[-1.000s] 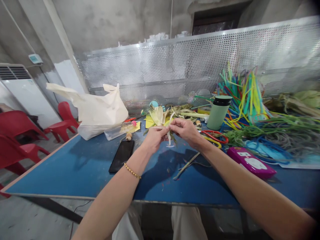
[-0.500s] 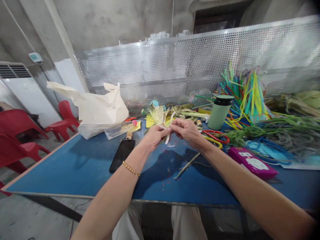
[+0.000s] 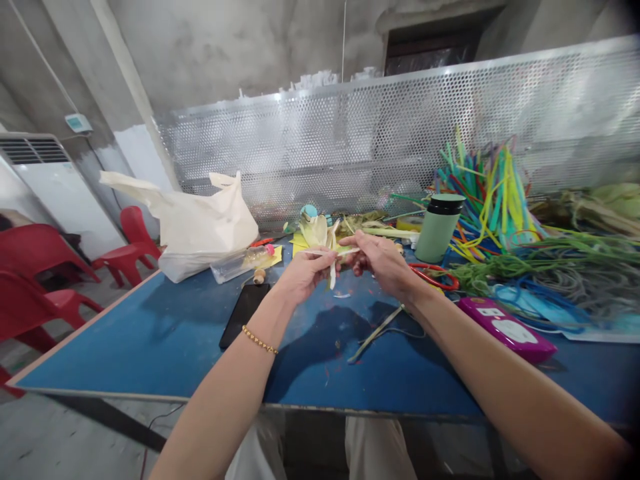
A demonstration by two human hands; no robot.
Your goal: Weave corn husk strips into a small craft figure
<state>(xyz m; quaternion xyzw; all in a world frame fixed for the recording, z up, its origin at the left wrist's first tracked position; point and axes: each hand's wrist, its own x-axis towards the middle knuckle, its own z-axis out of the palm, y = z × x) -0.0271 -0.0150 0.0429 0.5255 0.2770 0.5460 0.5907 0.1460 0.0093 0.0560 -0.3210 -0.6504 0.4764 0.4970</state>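
Note:
My left hand (image 3: 306, 275) is closed, thumb and fingers pinching pale, leaf-like husk strips (image 3: 333, 272). One strip hangs upright between my hands, and a narrow one (image 3: 349, 252) lies crosswise toward my right hand (image 3: 383, 261). The right thumb and forefinger are closed on the end of that crosswise strip, with the other fingers curled below. Just beyond my hands lie pale green husk leaves (image 3: 314, 230) on yellow paper (image 3: 299, 241). A thin dry strip (image 3: 375, 335) rests on the blue table (image 3: 320, 373) below my right wrist.
Left of my hands are a black phone (image 3: 243, 313), a clear bottle (image 3: 243, 262) and a white plastic bag (image 3: 205, 227). To the right are red-handled scissors (image 3: 435, 275), a green tumbler (image 3: 440, 228), a purple pack (image 3: 507, 329), green cords (image 3: 540, 260) and colourful strips (image 3: 500, 193).
My right hand has shifted slightly right, away from the left. The narrow strip now shows stretched crosswise between them, and the hanging strip is more visible.

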